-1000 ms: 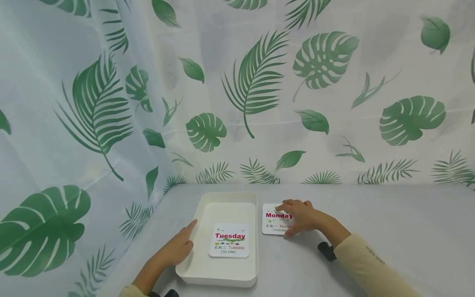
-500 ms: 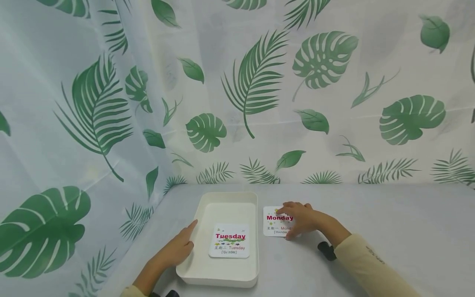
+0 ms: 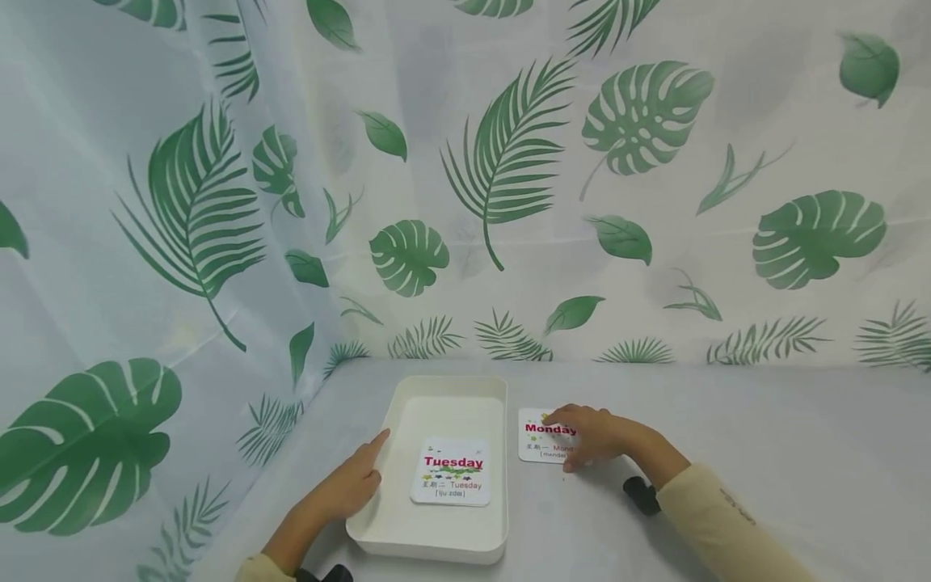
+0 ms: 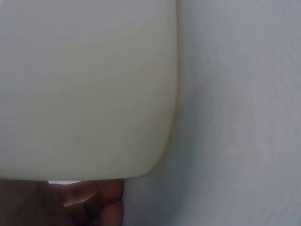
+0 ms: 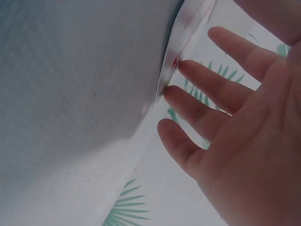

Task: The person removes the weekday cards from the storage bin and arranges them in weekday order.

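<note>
A white rectangular tray stands on the table, and a white "Tuesday" word card lies inside it. My left hand rests against the tray's left side, its index finger stretched along the rim. The tray wall fills much of the left wrist view, with loosely bent left fingers beside it. Just right of the tray lies a "Monday" word card. Spread fingers of my right hand touch its face, and the hand covers its right part. The right wrist view shows this card edge-on at the fingertips.
The table is covered in pale grey. A white curtain printed with green leaves stands behind the table and along its left side. A dark strap piece sits at the right wrist.
The "Monday" card and my right hand have shifted slightly nearer to me. My left hand, the tray and the "Tuesday" card have stayed in place. The head view has moved a little.
</note>
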A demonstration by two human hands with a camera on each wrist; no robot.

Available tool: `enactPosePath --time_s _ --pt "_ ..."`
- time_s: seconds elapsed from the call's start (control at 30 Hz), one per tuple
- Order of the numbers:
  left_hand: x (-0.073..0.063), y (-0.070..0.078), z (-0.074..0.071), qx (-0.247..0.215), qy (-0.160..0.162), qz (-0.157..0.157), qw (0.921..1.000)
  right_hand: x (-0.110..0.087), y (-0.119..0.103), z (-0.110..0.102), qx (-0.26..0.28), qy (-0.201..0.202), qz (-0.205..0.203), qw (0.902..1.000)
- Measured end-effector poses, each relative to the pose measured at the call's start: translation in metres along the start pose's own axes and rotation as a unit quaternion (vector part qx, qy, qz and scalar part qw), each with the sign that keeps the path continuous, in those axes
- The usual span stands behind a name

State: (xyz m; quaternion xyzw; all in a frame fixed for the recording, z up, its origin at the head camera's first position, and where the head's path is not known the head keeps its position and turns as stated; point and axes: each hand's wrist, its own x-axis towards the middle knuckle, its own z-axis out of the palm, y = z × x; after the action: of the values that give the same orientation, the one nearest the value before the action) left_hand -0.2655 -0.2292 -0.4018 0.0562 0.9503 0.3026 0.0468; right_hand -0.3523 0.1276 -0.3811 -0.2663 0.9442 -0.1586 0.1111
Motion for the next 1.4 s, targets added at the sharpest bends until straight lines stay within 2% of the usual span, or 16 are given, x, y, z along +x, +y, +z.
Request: enactPosePath --time_s 0.2,0.37,0.5,0.7,0.8,0.87,1.0,1.17,1.27,1.4 --pt "0.001 0.001 -0.001 0.004 0.002 -0.003 1.0 0.002 -0.001 -0.003 -0.004 0.015 -0.015 0.9998" --pt "0.003 0.002 0.0 0.001 -0.001 0.007 1.0 0.007 -0.007 -0.002 0.019 0.07 -0.032 0.9969" --pt "0.004 0.002 0.002 0.007 -0.001 0.008 0.9999 0.014 -0.029 0.002 0.051 0.096 -0.055 0.9926" --pt "0.005 0.002 0.003 0.001 -0.002 0.009 1.0 0.027 -0.069 0.014 0.035 0.102 -0.114 0.9876" --pt "0.004 0.003 0.004 -0.003 -0.007 0.011 0.9999 0.032 -0.08 0.021 0.021 0.097 -0.135 0.9859" --pt "0.004 0.003 0.005 -0.003 -0.009 0.012 0.9999 0.035 -0.086 0.025 0.014 0.084 -0.135 0.9872" --pt "0.004 0.003 0.003 0.0 -0.004 0.013 0.9999 0.039 -0.096 0.028 -0.001 0.043 -0.123 0.9915" --pt "0.005 0.002 0.0 0.003 0.001 0.007 1.0 0.041 -0.103 0.029 -0.065 -0.013 -0.088 0.9939" --pt "0.007 0.001 0.0 0.006 0.001 0.003 1.0 0.041 -0.105 0.031 -0.1 -0.023 -0.078 0.9916" --pt "0.005 -0.001 -0.001 0.007 -0.001 0.002 1.0 0.04 -0.109 0.032 -0.108 -0.023 -0.086 0.9902"
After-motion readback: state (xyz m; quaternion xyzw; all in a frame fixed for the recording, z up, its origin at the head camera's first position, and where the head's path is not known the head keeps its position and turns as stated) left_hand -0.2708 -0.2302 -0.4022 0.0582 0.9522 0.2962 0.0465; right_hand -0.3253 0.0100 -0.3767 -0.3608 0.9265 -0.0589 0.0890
